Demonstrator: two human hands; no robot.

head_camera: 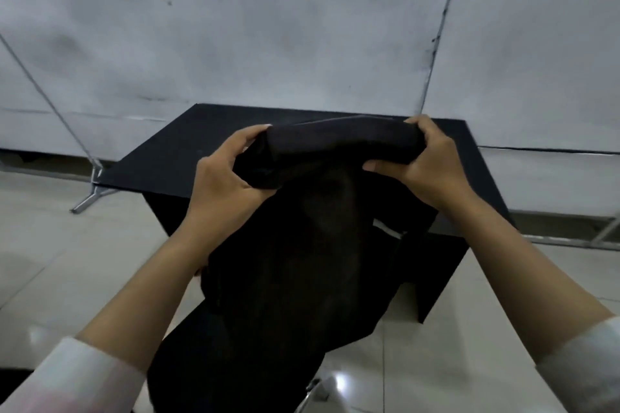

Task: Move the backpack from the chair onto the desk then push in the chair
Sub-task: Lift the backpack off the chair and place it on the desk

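Observation:
A black backpack (302, 245) hangs in the air in front of me, its top end bunched between both hands. My left hand (224, 178) grips the top left corner. My right hand (426, 164) grips the top right corner. The bag's body droops down over the near edge of the black desk (174, 151), which stands against the wall. Below the bag is a black chair seat (208, 369), with a bit of its metal frame (315, 392) showing at the bottom. The bag's lower end blends with the chair, so I cannot tell whether they touch.
A white panelled wall (302, 27) rises behind the desk. A metal stand foot (90, 194) rests on the pale tiled floor (67, 261) left of the desk. Another metal rail (577, 241) lies on the floor at the right.

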